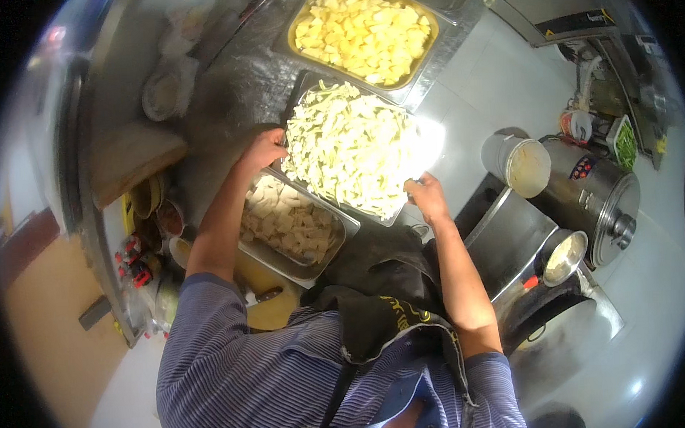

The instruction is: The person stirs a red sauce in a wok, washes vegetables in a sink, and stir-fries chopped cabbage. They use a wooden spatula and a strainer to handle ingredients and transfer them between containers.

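Both my hands are on a metal food pan (396, 219) heaped with pale green-white shredded vegetable pieces (346, 146). My left hand (264, 149) grips its left rim, fingers curled at the edge. My right hand (428, 198) holds the near right corner, thumb close to the vegetables. Strong light washes out the right side of the heap. Just below, partly under my left forearm, sits another metal pan (351, 226) with pale cut blocks (289, 230) that look like tofu. Beyond the vegetables stands a pan (435, 38) full of yellow chunks (364, 32), apparently potato.
A knife (266, 295) lies on a yellowish round board (275, 312) near my left side. Bottles (138, 269) and a thick board (137, 159) are at left. At right stand a white bucket (527, 168), a large lidded pot (585, 194), a metal bowl (564, 257) and a wok (556, 325).
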`<state>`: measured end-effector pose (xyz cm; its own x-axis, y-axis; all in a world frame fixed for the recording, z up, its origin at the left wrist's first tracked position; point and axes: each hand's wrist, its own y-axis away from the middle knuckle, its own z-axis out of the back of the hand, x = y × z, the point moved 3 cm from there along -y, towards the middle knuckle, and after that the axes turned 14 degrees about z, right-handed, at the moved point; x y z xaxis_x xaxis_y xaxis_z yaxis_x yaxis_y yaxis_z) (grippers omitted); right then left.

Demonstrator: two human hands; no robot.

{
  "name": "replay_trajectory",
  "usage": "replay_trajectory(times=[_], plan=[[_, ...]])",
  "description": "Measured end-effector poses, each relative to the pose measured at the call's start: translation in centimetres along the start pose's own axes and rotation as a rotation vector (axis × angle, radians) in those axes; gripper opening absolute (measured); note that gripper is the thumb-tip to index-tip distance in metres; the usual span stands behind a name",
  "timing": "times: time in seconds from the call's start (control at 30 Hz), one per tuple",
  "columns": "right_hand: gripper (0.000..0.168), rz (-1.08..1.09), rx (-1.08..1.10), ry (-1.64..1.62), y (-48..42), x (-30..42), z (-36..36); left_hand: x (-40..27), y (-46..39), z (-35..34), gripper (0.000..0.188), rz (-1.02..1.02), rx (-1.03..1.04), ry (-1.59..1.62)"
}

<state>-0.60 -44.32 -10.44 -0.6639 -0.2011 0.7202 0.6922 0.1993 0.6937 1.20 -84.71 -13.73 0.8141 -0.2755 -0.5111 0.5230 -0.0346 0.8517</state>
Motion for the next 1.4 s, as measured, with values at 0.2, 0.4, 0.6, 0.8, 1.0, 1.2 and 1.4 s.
replay_trajectory(times=[0.2, 0.4, 0.6, 0.8, 1.0, 1.2, 1.4], plan=[[0.031, 0.089, -0.223, -0.234, 3.4, -2.5, 3.2, -2.4, -0.2, -4.9, 0.024, 0.002, 0.07, -0.005], [0.031, 0.175, -0.359, -0.283, 7.5, -5.8, 9.2, -6.5, 1.0, -11.9, 0.025, -0.03, 0.222, 0.007], [0.033, 0.213, -0.4, -0.289, 14.3, -3.7, 17.6, -12.2, 4.3, -20.0, 0.037, -0.068, 0.312, 0.18], [0.032, 0.333, -0.511, -0.351, 26.4, -3.1, 29.2, -19.7, 10.4, -33.0, 0.072, 0.003, 0.434, 0.197], [0.019, 0.551, -0.587, -0.233, 45.6, -2.5, 46.9, -28.3, 26.1, -54.8, 0.067, -0.104, 0.598, 0.23], [0.024, 0.937, -1.194, -0.647, 69.0, -13.1, 61.2, -34.7, 39.6, -78.7, 0.06, -0.265, 0.565, 0.127], [0.031, 0.851, -1.454, -1.029, 80.8, -33.5, 57.5, -40.2, 46.4, -100.7, 0.033, -0.628, 0.489, -0.178]])
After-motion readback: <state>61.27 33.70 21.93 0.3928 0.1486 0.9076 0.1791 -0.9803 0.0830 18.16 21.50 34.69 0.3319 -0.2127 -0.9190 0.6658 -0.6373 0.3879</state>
